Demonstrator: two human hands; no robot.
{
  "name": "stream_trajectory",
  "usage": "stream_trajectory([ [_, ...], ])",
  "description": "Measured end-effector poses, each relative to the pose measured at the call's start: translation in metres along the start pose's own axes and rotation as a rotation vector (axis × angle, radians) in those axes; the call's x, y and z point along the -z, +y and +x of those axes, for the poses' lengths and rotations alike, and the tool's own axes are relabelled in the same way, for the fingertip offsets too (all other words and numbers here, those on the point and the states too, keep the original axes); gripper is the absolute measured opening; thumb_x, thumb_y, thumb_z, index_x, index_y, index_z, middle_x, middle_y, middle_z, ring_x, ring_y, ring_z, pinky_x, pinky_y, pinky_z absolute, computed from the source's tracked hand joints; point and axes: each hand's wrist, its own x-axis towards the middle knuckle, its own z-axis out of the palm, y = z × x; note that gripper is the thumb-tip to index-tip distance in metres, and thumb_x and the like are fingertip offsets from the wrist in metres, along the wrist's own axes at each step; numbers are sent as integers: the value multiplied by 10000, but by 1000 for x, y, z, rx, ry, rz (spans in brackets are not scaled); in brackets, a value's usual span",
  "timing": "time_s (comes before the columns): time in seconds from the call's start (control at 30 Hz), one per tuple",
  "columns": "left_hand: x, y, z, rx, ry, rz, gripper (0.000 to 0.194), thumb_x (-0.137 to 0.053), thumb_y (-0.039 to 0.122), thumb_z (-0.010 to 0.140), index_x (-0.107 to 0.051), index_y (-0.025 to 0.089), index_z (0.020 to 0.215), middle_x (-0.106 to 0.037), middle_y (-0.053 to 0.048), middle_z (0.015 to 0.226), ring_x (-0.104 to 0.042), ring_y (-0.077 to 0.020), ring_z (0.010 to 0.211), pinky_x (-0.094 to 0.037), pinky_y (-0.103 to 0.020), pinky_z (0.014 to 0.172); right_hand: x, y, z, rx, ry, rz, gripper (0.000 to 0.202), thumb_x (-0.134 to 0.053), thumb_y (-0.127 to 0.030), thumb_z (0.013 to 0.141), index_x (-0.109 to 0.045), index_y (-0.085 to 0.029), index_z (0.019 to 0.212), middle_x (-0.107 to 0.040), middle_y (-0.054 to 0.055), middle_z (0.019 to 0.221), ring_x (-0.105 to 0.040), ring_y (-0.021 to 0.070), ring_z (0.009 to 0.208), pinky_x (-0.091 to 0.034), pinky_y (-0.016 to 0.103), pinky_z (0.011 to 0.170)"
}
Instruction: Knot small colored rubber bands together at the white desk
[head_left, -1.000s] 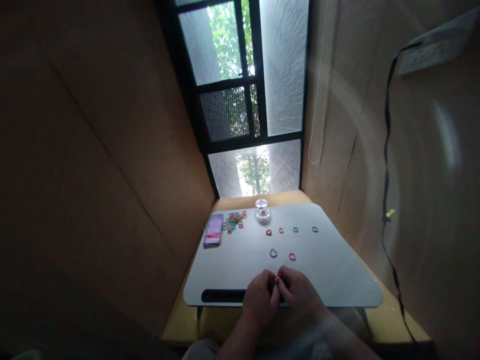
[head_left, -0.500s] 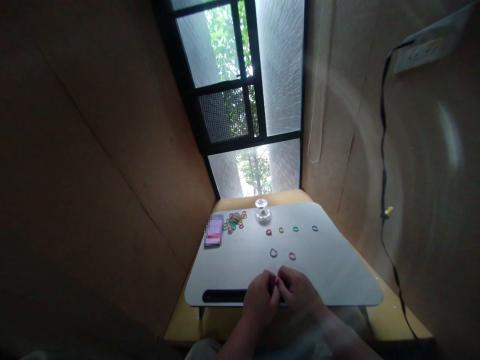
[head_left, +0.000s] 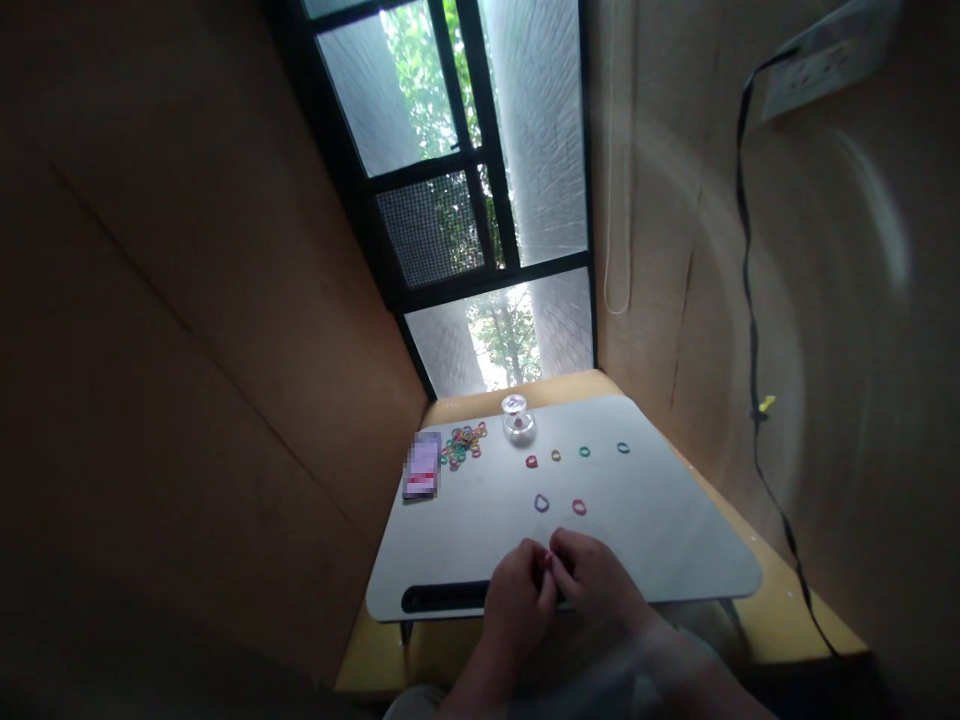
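My left hand [head_left: 520,592] and my right hand [head_left: 598,577] meet over the near edge of the white lap table, fingers pinched together. Between the fingertips shows a bit of a small pinkish-red elastic band [head_left: 548,560]; the rest of it is hidden. Just beyond my hands lie a purple elastic band [head_left: 541,503], bent out of round, and a pink elastic band [head_left: 579,507]. Farther back is a row with a red band [head_left: 531,461], a yellow band [head_left: 556,455], a green band [head_left: 584,452] and a dark blue band [head_left: 622,448].
A pile of mixed coloured bands [head_left: 463,443] lies at the far left of the white table [head_left: 465,530], beside a blurred pink-purple packet [head_left: 422,466]. A clear container [head_left: 518,420] stands at the back. A black slot [head_left: 444,598] runs along the front edge. A black cable [head_left: 752,330] hangs on the right wall.
The view has tilted and shifted slightly, so the table appears turned a little. Both hands stay together at the near edge, still pinching the small band.
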Motion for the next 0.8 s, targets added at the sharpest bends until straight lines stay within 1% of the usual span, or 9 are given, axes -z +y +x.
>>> stream_trajectory([
  [0.13, -1, -1, 2, 0, -7, -16, 114, -470, 246, 900, -532, 200, 816, -570, -2, 720, -510, -152, 682, -328, -259, 627, 3, -3, 0, -15, -1, 24, 112, -486, -238, 839, -514, -212, 734, -591, -2, 685, -504, 143, 634, -321, 250, 604],
  [0.3, 0, -2, 3, -9, 0, -45, 118, -482, 245, 893, -543, 195, 805, -564, 3, 707, -497, -146, 667, -332, -256, 628, 5, -6, -1, -29, 7, 34, 113, -487, -233, 838, -523, -212, 734, -601, 1, 689, -514, 145, 638, -326, 250, 608],
  [0.6, 6, -1, 1, -16, 8, -112, 160, -476, 274, 912, -560, 188, 807, -578, 4, 707, -504, -136, 658, -336, -251, 619, -1, -3, -2, 3, 21, -15, 160, -465, -276, 877, -515, -210, 740, -591, -9, 676, -511, 143, 624, -326, 250, 594],
  [0.8, 5, -2, 0, 6, 30, -115, 120, -514, 250, 880, -564, 188, 789, -582, 7, 711, -510, -135, 665, -335, -250, 620, -6, 0, -2, 2, 23, -45, 174, -454, -270, 870, -491, -211, 711, -593, -5, 671, -509, 145, 622, -340, 256, 599],
])
